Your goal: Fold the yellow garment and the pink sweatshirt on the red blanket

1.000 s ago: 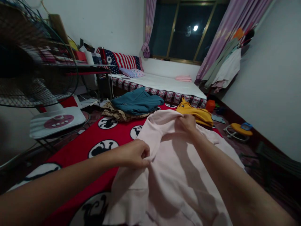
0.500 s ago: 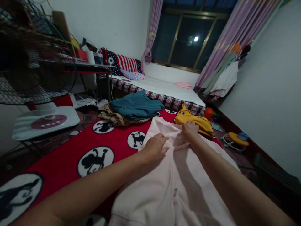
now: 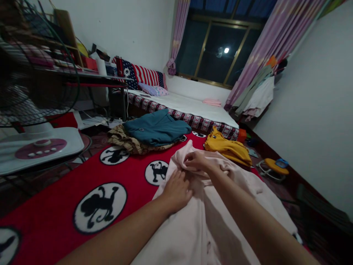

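Pressing flat on the pale pink garment [image 3: 220, 221] with the left hand [image 3: 176, 189], palm down, fingers loosely apart, nothing clasped. Pinching a bunched fold of the same cloth at its far end with the right hand [image 3: 197, 162], fingers drawn together and clamped on the fabric, just beyond the left hand and nearly touching it. Spread lengthwise over the right part of a red blanket [image 3: 116, 173] printed with black monkeys in white circles, near end running out of the bottom of the view, far end rumpled. Just past that far end, to the right, a folded yellow garment [image 3: 228, 147], near the right hand but apart from it. Farther left on the blanket, a teal garment [image 3: 157, 127] stacked on a tan patterned garment [image 3: 121, 138]. Behind these, a low bed [image 3: 193, 105] with a striped pillow [image 3: 146, 75], beneath a dark window [image 3: 217, 51]. At far left, off the blanket, the white base of a standing fan [image 3: 38, 147].
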`<state>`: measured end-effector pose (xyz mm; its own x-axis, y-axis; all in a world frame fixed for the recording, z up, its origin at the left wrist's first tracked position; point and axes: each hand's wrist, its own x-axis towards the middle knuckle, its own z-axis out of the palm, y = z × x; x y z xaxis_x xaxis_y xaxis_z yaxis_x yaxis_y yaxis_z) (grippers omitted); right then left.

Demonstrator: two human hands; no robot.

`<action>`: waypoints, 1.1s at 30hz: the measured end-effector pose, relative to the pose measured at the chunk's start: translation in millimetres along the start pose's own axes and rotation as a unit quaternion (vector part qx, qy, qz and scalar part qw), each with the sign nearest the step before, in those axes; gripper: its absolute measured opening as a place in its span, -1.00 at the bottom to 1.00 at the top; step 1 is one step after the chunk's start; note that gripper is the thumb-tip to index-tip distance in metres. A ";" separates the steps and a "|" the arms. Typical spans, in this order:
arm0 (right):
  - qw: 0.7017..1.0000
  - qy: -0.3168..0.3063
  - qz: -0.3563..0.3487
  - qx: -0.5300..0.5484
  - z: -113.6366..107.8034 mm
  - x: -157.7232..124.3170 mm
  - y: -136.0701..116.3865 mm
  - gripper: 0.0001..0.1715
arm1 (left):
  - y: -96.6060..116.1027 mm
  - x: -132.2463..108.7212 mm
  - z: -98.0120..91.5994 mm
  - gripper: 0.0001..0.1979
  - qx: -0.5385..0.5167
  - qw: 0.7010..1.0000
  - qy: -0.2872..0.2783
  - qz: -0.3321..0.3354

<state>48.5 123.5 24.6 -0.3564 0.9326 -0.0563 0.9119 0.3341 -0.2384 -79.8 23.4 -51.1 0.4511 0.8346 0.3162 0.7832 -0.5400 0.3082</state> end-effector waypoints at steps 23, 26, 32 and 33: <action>0.976 0.009 0.185 0.118 -29.0 57.6 13.2 -0.77 | 0.6 -0.4 4.1 -0.49 -0.015 1.000 0.020 -0.013; 0.975 0.155 0.148 0.060 -51.0 76.9 17.3 -0.76 | 0.2 2.0 0.2 -0.44 -0.026 0.997 0.076 -0.018; 0.968 0.228 0.099 -0.033 -15.7 87.2 31.9 -0.49 | -4.7 4.1 1.9 -0.48 -0.034 0.994 0.071 -0.070; 0.969 0.217 0.110 -0.035 -8.8 82.6 38.9 -0.47 | -5.4 4.2 3.0 -0.48 -0.036 0.994 0.062 -0.077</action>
<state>56.4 214.7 19.1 -0.0465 0.9471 0.3176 0.9730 0.1149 -0.2002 -80.9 30.2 -54.2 0.2687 0.8908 0.3664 0.8045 -0.4168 0.4231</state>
